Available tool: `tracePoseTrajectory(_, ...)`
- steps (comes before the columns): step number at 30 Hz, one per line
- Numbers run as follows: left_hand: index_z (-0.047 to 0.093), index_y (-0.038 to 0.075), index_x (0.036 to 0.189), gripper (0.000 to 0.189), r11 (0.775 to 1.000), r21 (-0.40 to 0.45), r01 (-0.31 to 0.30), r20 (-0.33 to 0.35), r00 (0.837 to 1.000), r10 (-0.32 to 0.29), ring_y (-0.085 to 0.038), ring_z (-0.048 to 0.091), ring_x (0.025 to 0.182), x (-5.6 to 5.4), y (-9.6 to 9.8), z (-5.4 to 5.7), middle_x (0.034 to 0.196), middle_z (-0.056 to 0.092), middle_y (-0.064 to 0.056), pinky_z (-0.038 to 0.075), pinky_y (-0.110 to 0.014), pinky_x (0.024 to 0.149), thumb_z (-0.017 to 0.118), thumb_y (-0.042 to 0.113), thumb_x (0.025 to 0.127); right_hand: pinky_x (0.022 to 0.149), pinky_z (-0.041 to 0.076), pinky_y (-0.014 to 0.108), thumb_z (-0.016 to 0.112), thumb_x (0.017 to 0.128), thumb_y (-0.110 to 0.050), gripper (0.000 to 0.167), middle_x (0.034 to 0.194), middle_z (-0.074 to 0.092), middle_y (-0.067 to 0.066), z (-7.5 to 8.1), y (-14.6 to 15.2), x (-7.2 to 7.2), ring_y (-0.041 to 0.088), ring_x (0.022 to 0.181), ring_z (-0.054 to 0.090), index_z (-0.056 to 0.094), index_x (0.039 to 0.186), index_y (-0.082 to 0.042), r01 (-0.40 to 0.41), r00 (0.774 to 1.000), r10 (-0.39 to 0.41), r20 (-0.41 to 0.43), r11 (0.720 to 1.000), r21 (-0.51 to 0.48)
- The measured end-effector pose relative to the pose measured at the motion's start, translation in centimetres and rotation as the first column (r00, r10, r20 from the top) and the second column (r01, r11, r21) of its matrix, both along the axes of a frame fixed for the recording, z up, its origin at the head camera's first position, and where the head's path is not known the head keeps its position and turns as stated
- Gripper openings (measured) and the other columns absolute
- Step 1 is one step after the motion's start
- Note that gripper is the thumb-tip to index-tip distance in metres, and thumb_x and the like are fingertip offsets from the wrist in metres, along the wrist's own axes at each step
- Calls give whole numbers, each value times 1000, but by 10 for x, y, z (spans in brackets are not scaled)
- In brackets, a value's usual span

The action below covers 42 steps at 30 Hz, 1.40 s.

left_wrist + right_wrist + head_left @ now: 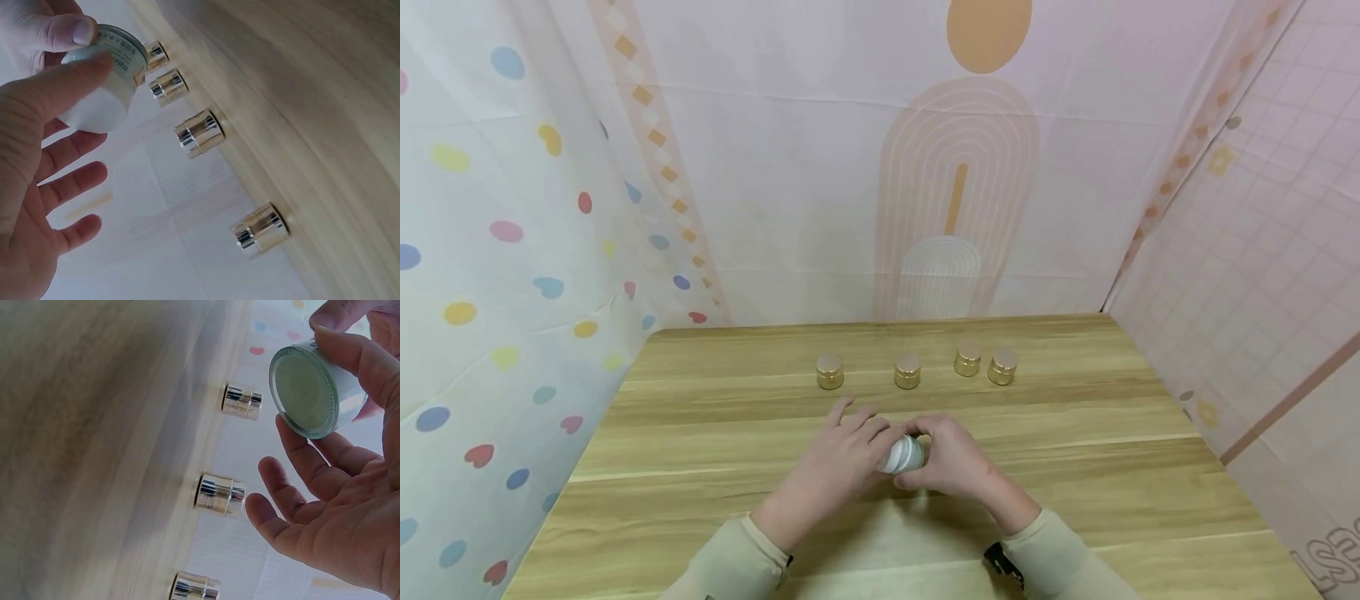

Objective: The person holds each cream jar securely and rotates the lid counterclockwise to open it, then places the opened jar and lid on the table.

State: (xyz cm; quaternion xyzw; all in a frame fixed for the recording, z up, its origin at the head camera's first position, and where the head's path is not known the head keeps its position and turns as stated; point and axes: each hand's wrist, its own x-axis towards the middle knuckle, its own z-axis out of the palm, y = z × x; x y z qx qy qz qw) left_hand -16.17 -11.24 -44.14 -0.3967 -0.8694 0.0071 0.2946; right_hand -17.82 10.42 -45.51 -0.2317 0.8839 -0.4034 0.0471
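A small white jar (pixel 904 455) is held between both hands above the wooden table, tilted on its side. My left hand (pixel 847 454) has its thumb and index finger on the white end, the other fingers spread loosely away. With thumb and index finger, my right hand (pixel 953 460) grips the end with the pale green glass base (pixel 304 392). Printed text and a label show on the side of the jar (pixel 103 106) in the left wrist view. The right thumb (pixel 62 32) lies near the jar's rim there.
Several shiny gold jars stand in a loose row beyond the hands: one at left (pixel 830 372), one at centre (pixel 907 372), and a close pair at right, with its outer jar (pixel 1002 367). Patterned curtains (pixel 775 208) hang around the wooden table (pixel 700 433).
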Motion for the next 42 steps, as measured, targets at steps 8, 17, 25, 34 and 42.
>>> tracePoseTrajectory(8, 69, 22, 133, 67, 996, 81, -39, 190, 982, 23, -21, 70, 113, 0, -7, 0, 115, 77, 3, 51, -50, 108, 97, 41, 74, 107, 52, 55, 96, 72, -19, 56, 119, 77, 6, -3, 1, -1, 25, 117, 66, 75, 122, -7, 11, 1000, -11, 19, 1000, -19)
tracePoseTrajectory(17, 67, 15, 130, 64, 967, 149, -207, 430, 894, 125, -28, 68, 119, -4, -25, -10, 123, 78, -4, 46, -56, 115, 95, 40, 78, 98, 58, 44, 94, 74, -18, 57, 116, 76, 5, -15, 20, -3, 22, 111, 71, 71, 125, -5, 51, 997, -50, 65, 999, -11)
tracePoseTrajectory(25, 69, 8, 127, 63, 926, 184, -331, 555, 812, 180, -32, 66, 123, -10, -38, -14, 124, 77, -5, 43, -57, 114, 97, 32, 76, 95, 58, 37, 94, 74, -15, 60, 118, 76, 9, -23, 33, -10, 24, 110, 72, 69, 126, 0, 90, 995, -90, 45, 996, 12)
tracePoseTrajectory(34, 70, 8, 127, 60, 897, 178, -406, 618, 755, 219, -38, 67, 122, -23, -40, -18, 124, 77, -9, 45, -60, 110, 97, 29, 78, 99, 55, 43, 97, 73, -22, 54, 113, 77, -2, -19, 20, -22, 17, 109, 68, 75, 122, -13, 104, 993, -105, 55, 994, 32)
tracePoseTrajectory(42, 68, 7, 129, 60, 869, 179, -461, 677, 699, 231, -37, 67, 123, -40, -53, -31, 128, 75, -9, 45, -60, 110, 95, 31, 81, 89, 57, 36, 94, 75, -29, 60, 114, 77, 3, -16, -10, -41, 16, 101, 67, 72, 127, -11, 64, 995, -71, 67, 993, 104)
